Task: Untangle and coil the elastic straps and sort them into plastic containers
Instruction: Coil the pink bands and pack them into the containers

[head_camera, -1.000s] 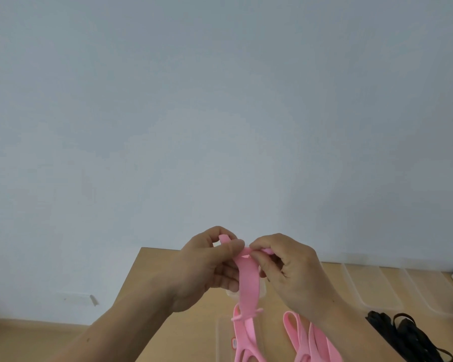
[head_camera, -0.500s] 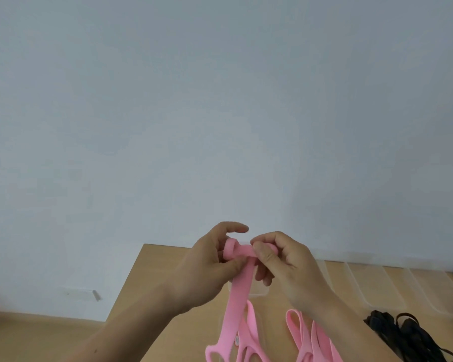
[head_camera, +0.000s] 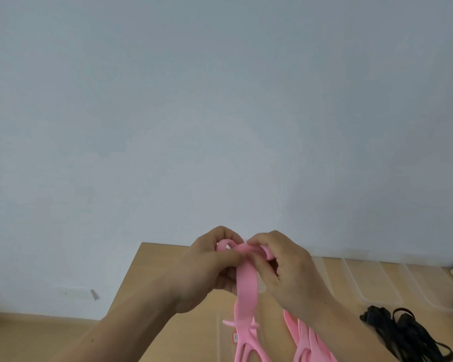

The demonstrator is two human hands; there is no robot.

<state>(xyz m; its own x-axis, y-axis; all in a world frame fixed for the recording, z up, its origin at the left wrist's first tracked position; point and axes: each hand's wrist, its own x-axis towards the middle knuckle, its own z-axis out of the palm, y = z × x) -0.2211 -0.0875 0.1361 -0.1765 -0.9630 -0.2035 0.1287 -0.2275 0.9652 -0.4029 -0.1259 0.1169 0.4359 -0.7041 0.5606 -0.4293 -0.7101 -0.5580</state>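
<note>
- Pinching the top end of the pink strap (head_camera: 246, 286), our left hand (head_camera: 207, 267) curls thumb and fingers round a small loop of it, held up above the near part of the table (head_camera: 157, 265).
- Our right hand (head_camera: 288, 273) grips the same end just beside the left, fingers curled round the band where it bends over.
- From these two grips the strap hangs straight down toward the table. Its lower part carries small side tabs and splits into two tails that run out of view.
- We judge it light, soft and rubbery. It bends into a tight loop without creasing, so it should coil easily, but it may spring open once let go.
- It looks grippy rather than slippery. The best hold is the rolled end, pinched flat between thumb and forefinger, while the other hand feeds in the hanging length.
- More pink straps (head_camera: 306, 335) lie on the table under our right wrist.
- A tangle of black straps (head_camera: 408, 335) sits toward the table's right side.
- Clear containers (head_camera: 363, 278) stand along the table's far edge.
- A small pale tag (head_camera: 235, 337) with a red mark sits low on the hanging strap, too small to read. We see no other writing.
</note>
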